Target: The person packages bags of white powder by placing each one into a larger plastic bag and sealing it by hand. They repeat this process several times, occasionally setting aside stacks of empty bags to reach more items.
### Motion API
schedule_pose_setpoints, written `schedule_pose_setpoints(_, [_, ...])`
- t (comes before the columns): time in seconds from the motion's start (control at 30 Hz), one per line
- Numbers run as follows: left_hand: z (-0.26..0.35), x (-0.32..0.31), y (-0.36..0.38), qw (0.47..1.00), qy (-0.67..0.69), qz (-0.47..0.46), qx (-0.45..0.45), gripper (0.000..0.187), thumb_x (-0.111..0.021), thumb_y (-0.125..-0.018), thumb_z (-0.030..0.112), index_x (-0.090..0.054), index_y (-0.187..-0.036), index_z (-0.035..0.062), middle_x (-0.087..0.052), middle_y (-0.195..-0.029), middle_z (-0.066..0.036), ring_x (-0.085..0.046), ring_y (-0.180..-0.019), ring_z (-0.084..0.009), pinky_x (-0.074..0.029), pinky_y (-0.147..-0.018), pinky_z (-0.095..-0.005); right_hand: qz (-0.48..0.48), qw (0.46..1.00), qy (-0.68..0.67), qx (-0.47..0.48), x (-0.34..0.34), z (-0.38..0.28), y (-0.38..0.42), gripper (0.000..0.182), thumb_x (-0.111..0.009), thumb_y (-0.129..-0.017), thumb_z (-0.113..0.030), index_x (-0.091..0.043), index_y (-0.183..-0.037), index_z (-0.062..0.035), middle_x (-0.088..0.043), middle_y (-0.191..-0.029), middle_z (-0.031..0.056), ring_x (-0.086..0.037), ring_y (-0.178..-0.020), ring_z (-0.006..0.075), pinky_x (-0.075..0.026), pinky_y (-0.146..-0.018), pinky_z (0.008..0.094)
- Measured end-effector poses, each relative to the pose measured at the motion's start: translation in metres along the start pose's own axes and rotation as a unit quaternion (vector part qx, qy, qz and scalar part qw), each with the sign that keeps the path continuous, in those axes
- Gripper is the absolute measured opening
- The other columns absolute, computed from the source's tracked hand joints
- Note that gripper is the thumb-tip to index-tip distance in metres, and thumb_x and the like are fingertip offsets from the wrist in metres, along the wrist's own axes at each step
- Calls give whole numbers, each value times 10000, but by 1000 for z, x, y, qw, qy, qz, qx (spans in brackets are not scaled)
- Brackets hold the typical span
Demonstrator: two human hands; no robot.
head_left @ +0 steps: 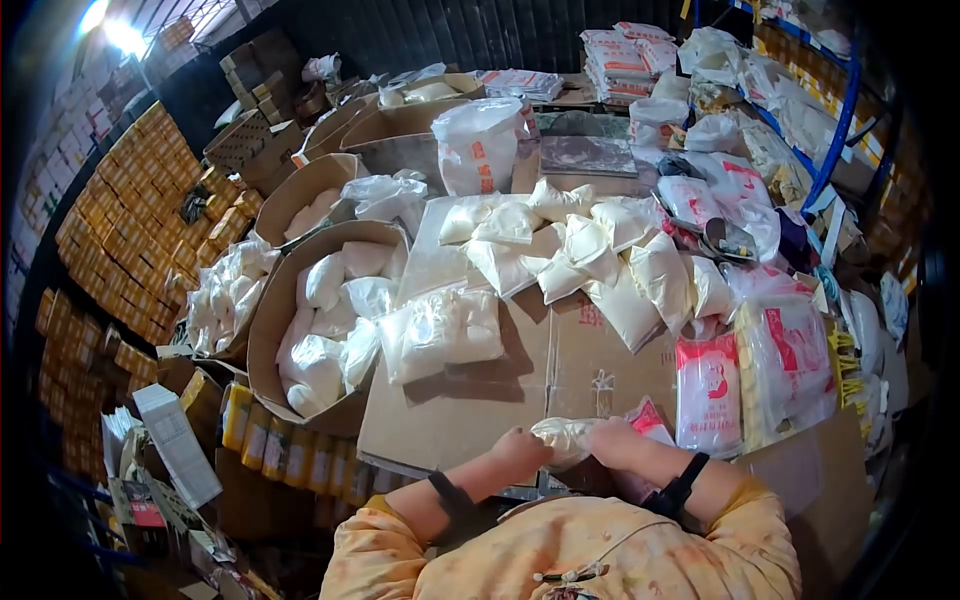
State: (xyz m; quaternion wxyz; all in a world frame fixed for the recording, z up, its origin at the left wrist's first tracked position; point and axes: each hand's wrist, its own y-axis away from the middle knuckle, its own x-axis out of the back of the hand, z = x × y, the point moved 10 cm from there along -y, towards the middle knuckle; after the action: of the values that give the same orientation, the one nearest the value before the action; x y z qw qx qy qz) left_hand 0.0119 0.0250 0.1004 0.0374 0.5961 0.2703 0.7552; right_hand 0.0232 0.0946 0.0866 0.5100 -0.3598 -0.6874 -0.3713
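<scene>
At the near edge of the cardboard-covered table (450, 425), a small clear bag of cream-coloured powder (563, 438) is held between my two hands. My left hand (521, 453) is closed on its left end, and my right hand (610, 441) grips its right end. Beside my right hand lies a pink-and-white printed packet (650, 420), partly covered by the arm. Farther back, several filled powder bags (590, 245) lie heaped on the cardboard. A larger clear bag holding pale packets (442, 333) rests to their left.
Left of the table stands an open carton (262, 345) full of pale bags. Pink-printed packs (708, 392) and a stack of plastic bags (790, 355) line the right side. A white sack (478, 145) stands at the back. Blue shelving (835, 130) rises on the far right.
</scene>
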Motion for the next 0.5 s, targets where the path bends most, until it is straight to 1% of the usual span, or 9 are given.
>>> schedule_pose_setpoints(0.13, [2,9,1,1000,-5,5,-17,98,-550,-745,151,-631,-800,159,-645,-829,-29,-628,-824,-189,-467,-676,-335,22,998,16,48,11,-7,-3,117,-505,-730,-163,-563,-650,-100,-580,-681,74,-588,-646,261,-465,-534,399])
schedule_pose_setpoints(0.23, [7,23,4,999,-4,32,-37,99,-546,-736,125,-626,-791,147,-635,-804,-28,-620,-800,-206,-474,-671,-334,48,995,46,69,32,-13,-1,108,-512,-711,-168,-563,-642,-102,-563,-657,57,-569,-651,249,-450,-573,394])
schedule_pose_setpoints(0.3, [12,38,12,996,-18,65,-60,127,-543,-729,95,-633,-806,141,-633,-766,-30,-615,-754,-230,-479,-667,-336,80,994,25,76,39,-8,4,97,-518,-698,-165,-564,-642,-99,-560,-684,59,-553,-688,246,-435,-613,389])
schedule_pose_setpoints(0.33, [12,40,15,994,-25,82,-71,109,-544,-723,99,-624,-784,143,-622,-751,-27,-608,-750,-224,-472,-674,-333,95,992,14,79,42,-5,7,92,-522,-691,-164,-564,-643,-98,-558,-697,60,-545,-706,245,-428,-632,386])
schedule_pose_setpoints(0.43, [14,40,20,985,-35,135,-100,60,-550,-702,116,-596,-723,148,-592,-726,-18,-586,-750,-203,-451,-692,-324,151,988,27,7,53,15,24,102,-509,-703,-134,-578,-643,-89,-544,-802,106,-507,-806,286,-405,-701,415])
schedule_pose_setpoints(0.5, [15,41,22,978,-29,170,-116,28,-558,-686,133,-576,-691,153,-576,-735,-13,-571,-766,-188,-436,-701,-318,144,989,18,-13,56,19,29,104,-507,-709,-139,-571,-649,-83,-527,-839,109,-494,-836,290,-391,-719,420])
